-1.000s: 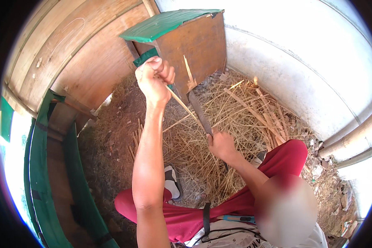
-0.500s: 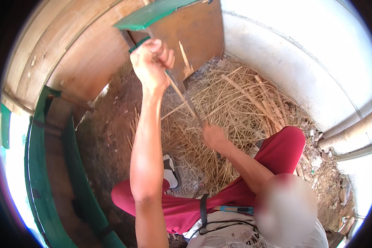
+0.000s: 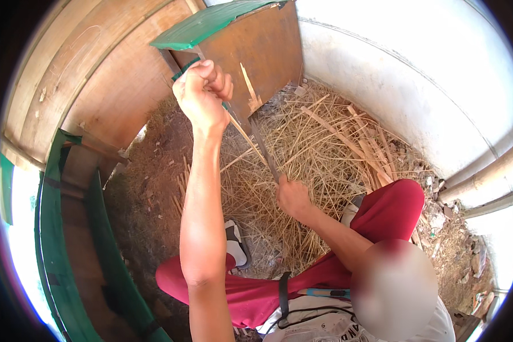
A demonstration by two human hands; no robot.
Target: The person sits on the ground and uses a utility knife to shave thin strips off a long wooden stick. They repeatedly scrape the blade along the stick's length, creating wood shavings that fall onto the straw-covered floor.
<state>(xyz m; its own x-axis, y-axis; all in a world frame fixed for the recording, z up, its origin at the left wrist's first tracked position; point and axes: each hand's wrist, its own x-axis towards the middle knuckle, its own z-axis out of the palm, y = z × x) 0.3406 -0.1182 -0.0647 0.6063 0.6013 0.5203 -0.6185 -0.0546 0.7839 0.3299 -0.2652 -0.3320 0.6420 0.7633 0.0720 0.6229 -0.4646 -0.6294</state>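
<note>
My left hand (image 3: pixel 202 94) is raised in front of the brown box, its fingers closed around a thin pale bamboo strip (image 3: pixel 244 133). From that fist the strip slants down to the right. My right hand (image 3: pixel 294 196) is lower, above the straw-like heap, wrapped round the handle end of a long dark knife (image 3: pixel 263 146). The blade points up and away, close beside the strip; whether they touch near my right hand, I cannot tell. The knife's handle is mostly hidden in my fist.
A brown box (image 3: pixel 256 51) with a green top stands at the back. Thin shavings (image 3: pixel 310 137) and longer split pieces (image 3: pixel 376 148) cover the ground. A green-edged wooden trough (image 3: pixel 77 228) runs along the left. White sheeting (image 3: pixel 404 74) curves round the right. My crossed legs (image 3: pixel 393 208) are near.
The view has shifted slightly, so more of the box shows. My left fist sits a little lower and further left in view; both hands keep their grips.
</note>
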